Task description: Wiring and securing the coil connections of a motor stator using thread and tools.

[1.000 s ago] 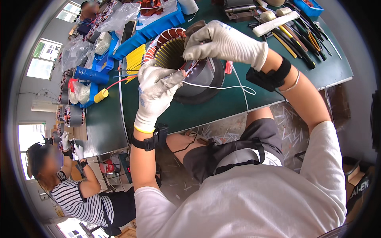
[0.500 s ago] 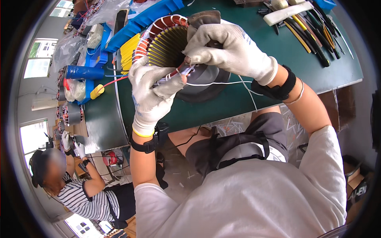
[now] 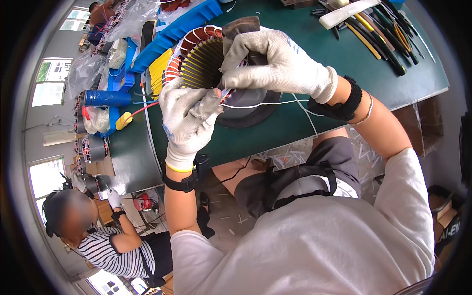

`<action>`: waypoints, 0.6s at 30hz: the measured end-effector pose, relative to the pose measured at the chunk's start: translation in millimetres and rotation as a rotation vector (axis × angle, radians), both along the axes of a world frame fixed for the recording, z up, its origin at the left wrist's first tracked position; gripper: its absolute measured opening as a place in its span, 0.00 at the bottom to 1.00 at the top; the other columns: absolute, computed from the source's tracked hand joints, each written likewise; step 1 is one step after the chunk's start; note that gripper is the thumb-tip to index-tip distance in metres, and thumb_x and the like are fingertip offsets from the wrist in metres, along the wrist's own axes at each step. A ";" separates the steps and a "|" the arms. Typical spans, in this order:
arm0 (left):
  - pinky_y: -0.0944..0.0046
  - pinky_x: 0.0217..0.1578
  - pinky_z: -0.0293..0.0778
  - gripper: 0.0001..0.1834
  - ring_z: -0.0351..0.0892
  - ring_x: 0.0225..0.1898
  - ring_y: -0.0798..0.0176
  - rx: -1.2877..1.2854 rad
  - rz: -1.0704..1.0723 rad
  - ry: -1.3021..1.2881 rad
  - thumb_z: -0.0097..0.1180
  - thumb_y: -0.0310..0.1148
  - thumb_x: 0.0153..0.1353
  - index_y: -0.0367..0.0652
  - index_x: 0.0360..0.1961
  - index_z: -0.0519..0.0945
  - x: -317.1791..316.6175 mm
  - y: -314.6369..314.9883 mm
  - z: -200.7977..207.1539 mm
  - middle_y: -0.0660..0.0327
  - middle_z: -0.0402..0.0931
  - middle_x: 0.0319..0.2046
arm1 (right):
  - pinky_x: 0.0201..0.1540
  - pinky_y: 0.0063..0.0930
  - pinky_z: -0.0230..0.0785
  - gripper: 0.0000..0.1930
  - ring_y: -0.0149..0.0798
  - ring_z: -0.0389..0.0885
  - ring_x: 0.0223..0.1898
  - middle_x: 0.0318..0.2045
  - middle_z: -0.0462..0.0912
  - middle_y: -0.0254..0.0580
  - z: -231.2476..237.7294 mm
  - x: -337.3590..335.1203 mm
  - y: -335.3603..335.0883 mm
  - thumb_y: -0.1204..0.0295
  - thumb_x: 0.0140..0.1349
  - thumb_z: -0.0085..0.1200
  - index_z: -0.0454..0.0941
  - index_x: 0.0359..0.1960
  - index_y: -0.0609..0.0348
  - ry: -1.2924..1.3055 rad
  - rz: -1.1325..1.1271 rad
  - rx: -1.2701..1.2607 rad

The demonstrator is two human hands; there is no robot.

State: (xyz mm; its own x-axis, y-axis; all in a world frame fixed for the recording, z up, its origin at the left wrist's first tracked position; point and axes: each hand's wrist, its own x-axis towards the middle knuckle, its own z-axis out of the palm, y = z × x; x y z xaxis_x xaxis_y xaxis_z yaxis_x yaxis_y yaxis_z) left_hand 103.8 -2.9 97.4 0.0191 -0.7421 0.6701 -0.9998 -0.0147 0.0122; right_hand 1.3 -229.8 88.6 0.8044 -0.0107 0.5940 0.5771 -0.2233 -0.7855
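A motor stator (image 3: 210, 58) lies on the green bench in front of me, its red-brown end windings (image 3: 174, 64) laced with white cord and yellow strips lining the bore. My left hand (image 3: 189, 118), in a white glove with a fingertip bare, grips the near edge of the winding. My right hand (image 3: 282, 64), gloved too, is closed at the same edge, thumb and fingers pinched close to the left fingertips. What it pinches is hidden. White cord (image 3: 265, 104) runs from between the hands rightward and loops near my right wrist.
Blue bins (image 3: 172, 34), yellow strips (image 3: 158, 73) and a blue cylinder (image 3: 107, 98) are at the left. Pliers and other hand tools (image 3: 386, 42) are piled at the far right. A person in a striped top (image 3: 115, 248) works at lower left. White scraps litter the floor.
My right hand has shifted slightly left and down along the winding, its thumb now straighter. My left fingertips have drawn slightly left. The stator stays put apart from a small view shift.
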 end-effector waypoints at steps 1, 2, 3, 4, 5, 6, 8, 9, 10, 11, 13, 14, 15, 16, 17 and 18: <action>0.44 0.56 0.70 0.17 0.77 0.40 0.57 0.003 -0.011 -0.008 0.71 0.34 0.50 0.59 0.43 0.87 -0.1 -0.1 1.1 0.65 0.82 0.37 | 0.40 0.27 0.71 0.13 0.32 0.79 0.33 0.29 0.82 0.39 0.6 -1.3 0.3 0.64 0.58 0.69 0.83 0.32 0.61 -0.002 0.001 0.001; 0.44 0.56 0.69 0.17 0.77 0.40 0.57 0.017 -0.016 -0.012 0.71 0.34 0.49 0.59 0.43 0.87 -0.3 -0.4 2.0 0.65 0.81 0.37 | 0.40 0.27 0.71 0.13 0.32 0.79 0.33 0.29 0.82 0.38 0.6 -2.5 0.2 0.63 0.57 0.70 0.83 0.32 0.61 0.075 0.002 0.017; 0.44 0.56 0.69 0.17 0.77 0.40 0.57 0.007 -0.024 -0.015 0.71 0.34 0.49 0.59 0.43 0.87 -0.8 -0.4 3.0 0.65 0.81 0.37 | 0.40 0.27 0.71 0.13 0.32 0.79 0.32 0.29 0.82 0.38 0.3 -3.3 0.4 0.63 0.57 0.70 0.83 0.31 0.60 0.111 0.011 0.034; 0.43 0.57 0.69 0.14 0.77 0.41 0.54 0.032 -0.021 -0.016 0.70 0.34 0.53 0.54 0.43 0.87 -1.4 0.5 4.3 0.63 0.80 0.37 | 0.40 0.27 0.71 0.13 0.32 0.79 0.32 0.29 0.82 0.38 -0.8 -4.1 0.1 0.63 0.57 0.70 0.83 0.31 0.60 0.156 0.000 0.036; 0.42 0.58 0.68 0.12 0.77 0.41 0.52 0.056 -0.016 -0.016 0.68 0.35 0.57 0.49 0.43 0.86 -1.7 0.4 5.0 0.60 0.79 0.37 | 0.40 0.27 0.71 0.13 0.31 0.79 0.33 0.29 0.82 0.37 -2.0 -4.2 0.5 0.63 0.57 0.70 0.83 0.31 0.60 0.122 0.003 0.048; 0.42 0.58 0.68 0.12 0.77 0.41 0.52 0.056 -0.015 -0.012 0.68 0.35 0.57 0.49 0.43 0.86 -1.2 0.1 5.4 0.60 0.79 0.37 | 0.41 0.27 0.71 0.13 0.31 0.79 0.33 0.28 0.82 0.37 -3.9 -4.1 0.8 0.63 0.57 0.70 0.83 0.31 0.60 0.065 0.023 0.071; 0.42 0.58 0.68 0.12 0.77 0.41 0.52 0.093 -0.022 -0.048 0.67 0.36 0.58 0.50 0.43 0.85 -0.8 0.0 6.0 0.61 0.80 0.37 | 0.42 0.27 0.71 0.13 0.30 0.79 0.34 0.29 0.82 0.37 -6.6 -2.8 2.3 0.63 0.57 0.70 0.83 0.31 0.60 0.065 0.028 0.060; 0.42 0.58 0.68 0.12 0.77 0.41 0.52 0.095 -0.020 -0.060 0.67 0.36 0.58 0.50 0.43 0.85 -0.7 -0.2 5.8 0.61 0.80 0.37 | 0.43 0.27 0.71 0.13 0.30 0.79 0.34 0.29 0.82 0.37 -7.0 -2.3 2.3 0.64 0.57 0.70 0.83 0.31 0.60 0.029 0.017 0.082; 0.44 0.57 0.68 0.16 0.76 0.40 0.56 0.085 -0.014 -0.042 0.69 0.35 0.53 0.56 0.46 0.86 -0.8 -0.5 5.8 0.65 0.80 0.36 | 0.43 0.27 0.71 0.13 0.30 0.79 0.34 0.29 0.82 0.37 -6.5 -1.7 2.2 0.64 0.57 0.70 0.83 0.31 0.60 0.032 0.052 0.060; 0.46 0.56 0.68 0.22 0.76 0.40 0.59 0.085 -0.003 -0.027 0.71 0.34 0.48 0.63 0.48 0.87 -0.8 -0.6 6.1 0.69 0.79 0.36 | 0.43 0.28 0.71 0.12 0.30 0.79 0.35 0.29 0.83 0.38 -5.3 -1.6 1.0 0.65 0.58 0.69 0.83 0.32 0.61 -0.076 -0.005 0.014; 0.47 0.56 0.68 0.23 0.76 0.40 0.59 0.070 -0.008 -0.036 0.72 0.33 0.47 0.62 0.48 0.87 -1.3 -0.7 6.4 0.69 0.79 0.35 | 0.44 0.28 0.72 0.11 0.30 0.79 0.35 0.30 0.83 0.38 0.0 -2.2 -3.5 0.66 0.59 0.68 0.83 0.32 0.62 -0.204 -0.060 -0.046; 0.47 0.56 0.68 0.23 0.76 0.40 0.59 0.062 -0.015 -0.025 0.72 0.33 0.47 0.62 0.48 0.87 -2.0 -0.5 6.6 0.69 0.79 0.35 | 0.42 0.26 0.72 0.11 0.29 0.79 0.36 0.31 0.83 0.37 3.7 -3.6 -7.4 0.67 0.59 0.68 0.84 0.33 0.62 -0.027 0.042 -0.012; 0.47 0.56 0.68 0.23 0.76 0.39 0.59 0.045 -0.027 -0.014 0.72 0.32 0.47 0.62 0.48 0.87 -1.3 -1.3 6.8 0.69 0.79 0.35 | 0.41 0.24 0.72 0.10 0.28 0.78 0.37 0.33 0.82 0.36 6.9 -4.6 -11.1 0.67 0.60 0.68 0.85 0.34 0.63 0.145 0.111 0.017; 0.47 0.55 0.68 0.23 0.76 0.39 0.59 0.047 -0.024 -0.011 0.72 0.30 0.46 0.61 0.47 0.87 -1.8 -1.1 6.5 0.69 0.79 0.35 | 0.42 0.24 0.72 0.10 0.28 0.78 0.37 0.34 0.83 0.36 9.8 -6.2 -15.2 0.68 0.61 0.67 0.85 0.35 0.64 0.204 0.154 0.051; 0.47 0.55 0.68 0.23 0.76 0.39 0.59 0.049 -0.027 -0.017 0.72 0.30 0.46 0.61 0.47 0.87 -1.1 -1.6 6.0 0.69 0.79 0.35 | 0.42 0.24 0.72 0.10 0.28 0.78 0.37 0.34 0.83 0.36 11.3 -6.8 -17.3 0.68 0.61 0.67 0.85 0.35 0.64 0.241 0.163 0.039; 0.48 0.55 0.68 0.23 0.76 0.39 0.59 0.032 -0.032 -0.021 0.71 0.30 0.46 0.60 0.47 0.87 -0.7 -1.8 5.3 0.69 0.79 0.35 | 0.42 0.24 0.72 0.10 0.28 0.78 0.37 0.34 0.83 0.35 11.7 -7.1 -18.7 0.68 0.61 0.67 0.85 0.36 0.64 0.196 0.123 -0.035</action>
State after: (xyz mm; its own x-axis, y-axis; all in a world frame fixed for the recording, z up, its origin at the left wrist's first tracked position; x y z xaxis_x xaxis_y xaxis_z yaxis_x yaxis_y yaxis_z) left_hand 103.1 -4.7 102.7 -0.0190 -0.7634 0.6457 -0.9998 0.0175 -0.0088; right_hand -5.8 -248.6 100.4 0.8983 0.1123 0.4248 0.4390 -0.1894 -0.8783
